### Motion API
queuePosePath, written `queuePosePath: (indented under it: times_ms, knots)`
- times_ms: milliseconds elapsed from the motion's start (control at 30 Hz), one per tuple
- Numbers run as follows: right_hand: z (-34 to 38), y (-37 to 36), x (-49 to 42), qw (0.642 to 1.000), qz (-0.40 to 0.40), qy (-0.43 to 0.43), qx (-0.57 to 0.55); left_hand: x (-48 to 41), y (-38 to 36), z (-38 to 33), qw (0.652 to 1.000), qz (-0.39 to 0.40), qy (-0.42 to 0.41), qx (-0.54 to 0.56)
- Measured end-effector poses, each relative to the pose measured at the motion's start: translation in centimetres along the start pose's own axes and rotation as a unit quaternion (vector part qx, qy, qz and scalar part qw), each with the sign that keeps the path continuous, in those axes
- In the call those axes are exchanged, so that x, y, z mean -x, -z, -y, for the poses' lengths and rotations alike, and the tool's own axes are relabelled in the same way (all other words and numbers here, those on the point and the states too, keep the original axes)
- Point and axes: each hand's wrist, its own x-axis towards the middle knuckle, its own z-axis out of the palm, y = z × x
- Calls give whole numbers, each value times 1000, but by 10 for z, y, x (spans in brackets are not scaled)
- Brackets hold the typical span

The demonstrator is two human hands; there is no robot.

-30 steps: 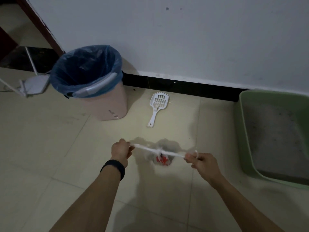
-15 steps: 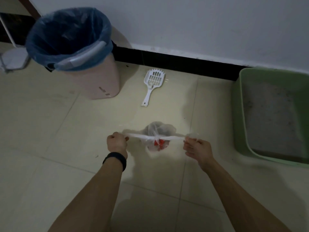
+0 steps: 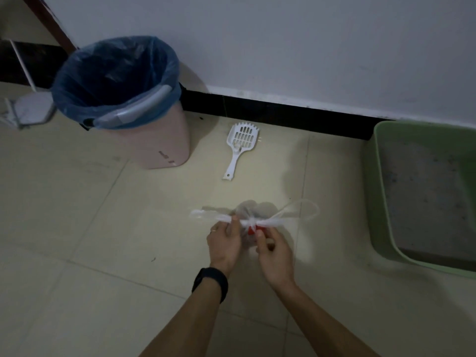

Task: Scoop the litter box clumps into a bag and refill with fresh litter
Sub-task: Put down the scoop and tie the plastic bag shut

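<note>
- Both hands meet over the floor tiles, close together at the knot of a clear bag [image 3: 251,222].
- Left hand [image 3: 224,240] pinches one twisted handle; right hand [image 3: 274,249] pinches the knot.
- White scoop [image 3: 238,148] lies near the wall, between pink bin [image 3: 154,140] and green litter box [image 3: 381,202].

A small clear plastic bag [image 3: 248,215] is sitting knotted at centre frame, its two handles trailing toward 9 and 3 o'clock. A white slotted scoop [image 3: 239,148] is lying flat at 12 o'clock of it, handle nearest. The green litter box [image 3: 381,202] is holding grey litter at 3 o'clock.
</note>
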Motion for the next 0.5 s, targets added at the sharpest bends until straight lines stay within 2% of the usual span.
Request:
queuePosePath:
  times_ms: [67, 167, 300, 400, 467, 500]
  knots:
    - [3, -1, -15, 997, -41, 48, 34, 0, 1, 0, 998, -23, -56, -13]
    - [11, -2, -31, 994, -71, 74, 30, -3, 4, -1, 990, -55, -130, -9]
    - [36, -5, -35, 992, -84, 89, 5, -4, 7, -16, 985, -52, -167, 0]
    - [53, -6, -32, 996, -37, 68, -50, 0, 9, -36, 993, -37, -115, 17]
    - [66, -5, -31, 989, -20, 38, -144, -5, 16, -49, 991, -43, -32, 122]
    - [73, -4, -31, 980, -15, 15, -196, -9, 20, -59, 975, -16, 22, 221]
